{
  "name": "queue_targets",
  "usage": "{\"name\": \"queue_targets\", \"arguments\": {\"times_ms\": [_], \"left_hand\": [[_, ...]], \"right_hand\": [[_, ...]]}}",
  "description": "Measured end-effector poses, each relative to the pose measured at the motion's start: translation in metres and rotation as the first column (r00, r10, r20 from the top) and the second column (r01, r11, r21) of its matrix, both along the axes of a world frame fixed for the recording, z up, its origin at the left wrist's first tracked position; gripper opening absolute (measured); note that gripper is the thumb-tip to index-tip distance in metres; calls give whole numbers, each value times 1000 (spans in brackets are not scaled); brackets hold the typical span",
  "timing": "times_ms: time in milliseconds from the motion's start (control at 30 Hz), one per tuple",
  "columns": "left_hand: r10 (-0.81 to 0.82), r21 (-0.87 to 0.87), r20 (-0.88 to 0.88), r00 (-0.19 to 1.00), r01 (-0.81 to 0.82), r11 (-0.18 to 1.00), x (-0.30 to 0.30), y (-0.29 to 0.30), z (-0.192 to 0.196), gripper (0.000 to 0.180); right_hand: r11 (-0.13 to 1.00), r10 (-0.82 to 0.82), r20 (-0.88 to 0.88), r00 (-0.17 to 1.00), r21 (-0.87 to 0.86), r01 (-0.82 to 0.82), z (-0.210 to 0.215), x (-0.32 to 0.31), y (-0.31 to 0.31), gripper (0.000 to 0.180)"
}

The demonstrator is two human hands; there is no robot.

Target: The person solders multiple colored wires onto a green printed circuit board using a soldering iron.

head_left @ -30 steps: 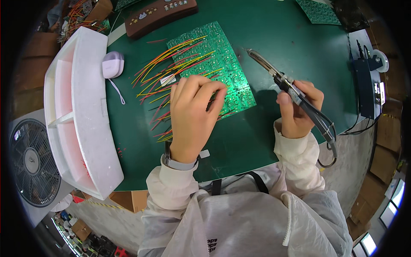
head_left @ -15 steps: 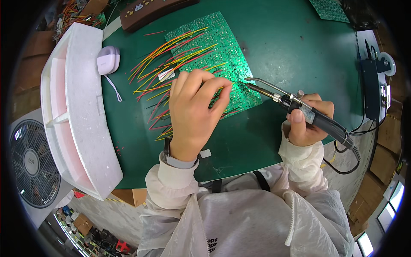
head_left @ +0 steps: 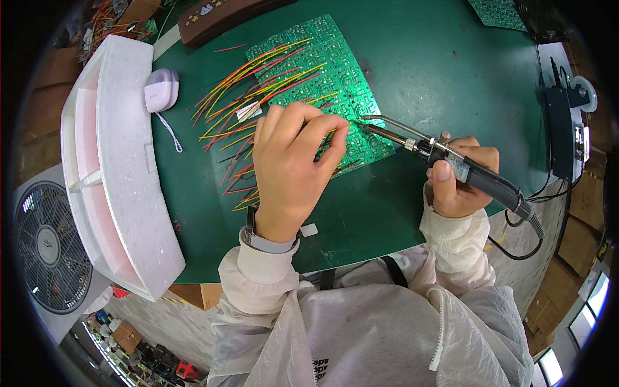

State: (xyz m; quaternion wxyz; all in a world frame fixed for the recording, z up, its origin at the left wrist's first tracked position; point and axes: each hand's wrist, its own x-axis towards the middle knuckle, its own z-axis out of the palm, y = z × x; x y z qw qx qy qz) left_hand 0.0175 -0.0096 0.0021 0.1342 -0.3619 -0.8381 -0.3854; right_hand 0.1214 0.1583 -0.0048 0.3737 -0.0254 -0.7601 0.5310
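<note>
My left hand [head_left: 293, 168] is over a green circuit board panel [head_left: 348, 77], thumb and forefinger pinched on a thin wire, which looks yellow and is mostly hidden by the fingers. Red, yellow and black wires [head_left: 248, 77] fan out leftward from the board's rows. In my right hand [head_left: 459, 187] is a soldering iron [head_left: 496, 186] with a curved metal feed tube along its shaft. Its tip points left and reaches the board just right of my left fingertips; whether it touches the wire end I cannot tell.
On the green mat [head_left: 445, 71] lie a lilac case [head_left: 161, 90] with a strap and a brown pouch [head_left: 222, 18]. A white foam tray [head_left: 122, 168] borders the left, beside a fan [head_left: 53, 245]. At the right stands a black device [head_left: 560, 132] with a spool; the iron's cable hangs nearby.
The soldering iron has shifted slightly left and up, bringing its tip closer to my left fingertips. My left hand stays nearly still, keeping its pinch.
</note>
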Motion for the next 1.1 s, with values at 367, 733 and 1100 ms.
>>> {"name": "queue_targets", "arguments": {"times_ms": [367,733,1100], "left_hand": [[19,-54,28,999,-18,998,1,0,3,14],[15,-25,80,997,-13,1000,2,1,3,14],[22,-94,-27,999,-25,995,2,1,2,13]], "right_hand": [[1000,19,29,999,-10,-19,5,-1,0,29],[994,110,68,992,6,-111,15,-5,9,27],[982,167,59,984,83,-172,17,-8,12,26]]}}
